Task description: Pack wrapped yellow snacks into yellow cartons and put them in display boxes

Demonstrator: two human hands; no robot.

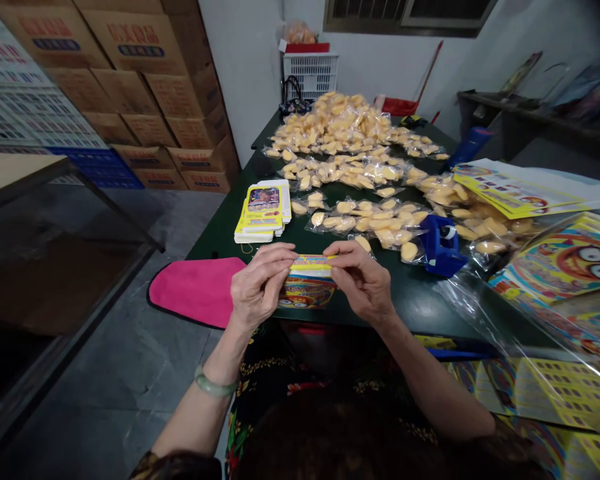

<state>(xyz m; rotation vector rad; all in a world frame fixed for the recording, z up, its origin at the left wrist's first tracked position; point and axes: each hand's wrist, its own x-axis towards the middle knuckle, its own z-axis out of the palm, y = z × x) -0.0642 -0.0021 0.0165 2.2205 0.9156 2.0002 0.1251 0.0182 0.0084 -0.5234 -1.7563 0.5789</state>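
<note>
head view: the printed box (307, 293) sits at 6 o'clock, just below centre, at the near edge of the bench (220, 233). the left hand (257, 283) and right hand (363, 283) have their fingers pinched on its top edge, one at each end. its closing looks under way; whether it is filled cannot be told. from it, a small stack of yellow boxes (265, 210) at 11 o'clock may be done; many bagged yellow pieces (345, 127) toward 12 o'clock lie unboxed.

Fingers (274, 259) partly hide the carton (307, 293), and the right edge crops printed packaging (575, 263).
</note>
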